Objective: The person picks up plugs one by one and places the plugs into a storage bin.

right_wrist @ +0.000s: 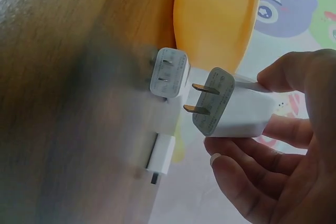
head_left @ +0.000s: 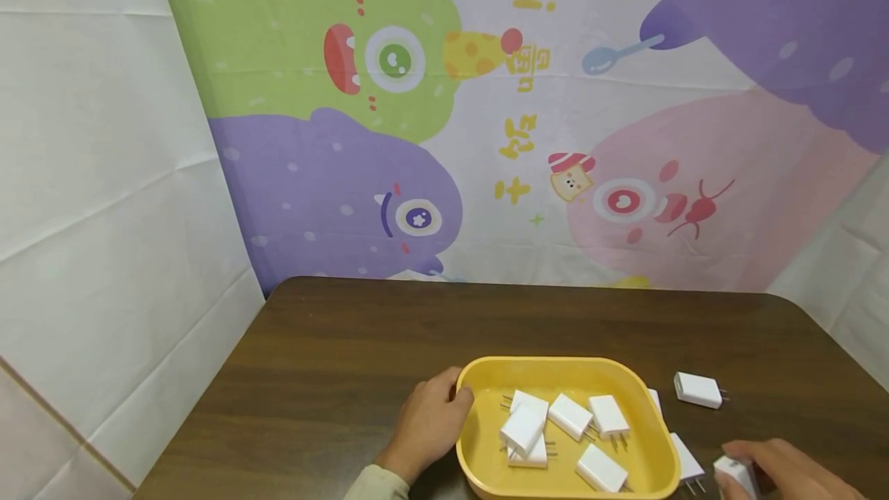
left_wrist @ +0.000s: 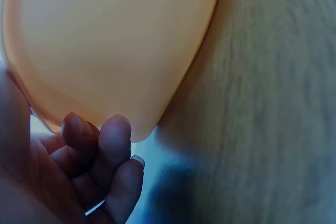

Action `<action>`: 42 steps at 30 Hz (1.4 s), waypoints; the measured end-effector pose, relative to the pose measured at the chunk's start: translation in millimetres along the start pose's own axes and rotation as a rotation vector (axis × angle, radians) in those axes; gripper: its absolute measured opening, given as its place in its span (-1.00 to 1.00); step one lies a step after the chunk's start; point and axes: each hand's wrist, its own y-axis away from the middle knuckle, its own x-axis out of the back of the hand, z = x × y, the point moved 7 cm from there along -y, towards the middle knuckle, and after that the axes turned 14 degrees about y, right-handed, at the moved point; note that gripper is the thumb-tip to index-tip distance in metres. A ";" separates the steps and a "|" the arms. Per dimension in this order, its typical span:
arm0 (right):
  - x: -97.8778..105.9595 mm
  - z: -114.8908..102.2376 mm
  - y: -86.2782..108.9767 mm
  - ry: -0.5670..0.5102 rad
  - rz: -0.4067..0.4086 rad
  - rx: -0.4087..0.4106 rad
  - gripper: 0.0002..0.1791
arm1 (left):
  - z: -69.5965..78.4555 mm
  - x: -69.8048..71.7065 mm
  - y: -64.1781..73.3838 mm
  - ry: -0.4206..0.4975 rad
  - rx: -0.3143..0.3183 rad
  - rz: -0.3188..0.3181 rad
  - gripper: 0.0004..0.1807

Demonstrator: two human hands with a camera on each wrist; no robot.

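My left hand (head_left: 432, 417) grips the left end of a yellow plastic tray (head_left: 549, 362), thumb at the rim and fingers against the outer wall (left_wrist: 115, 51). Inside the tray lie several white plug chargers, one of them (head_left: 603, 469) near the front and a few piled at the left. My right hand (head_left: 788, 469) pinches another white charger (right_wrist: 241, 109) between thumb and fingers, to the right of the tray. Its two metal prongs point away from the palm in the right wrist view.
On the dark wooden table (head_left: 333, 353), a charger (head_left: 698, 390) lies at the back right. Another charger (head_left: 686, 457) sits close against the tray's right side, and one more peeks out behind that side. A cartoon-printed cloth (head_left: 514, 238) hangs behind the table.
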 end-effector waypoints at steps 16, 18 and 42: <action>1.7 3.9 -8.0 0.036 -0.069 -0.024 -0.33 | -0.3 1.5 1.2 -0.003 0.007 0.005 -0.80; 3.8 2.6 -7.3 0.036 -0.042 -0.021 -0.36 | -0.9 1.4 2.1 0.000 0.008 0.003 -0.80; 22.4 -29.5 -23.0 -0.041 -0.085 -0.048 -0.47 | 1.0 1.3 1.7 0.000 -0.014 0.018 -0.81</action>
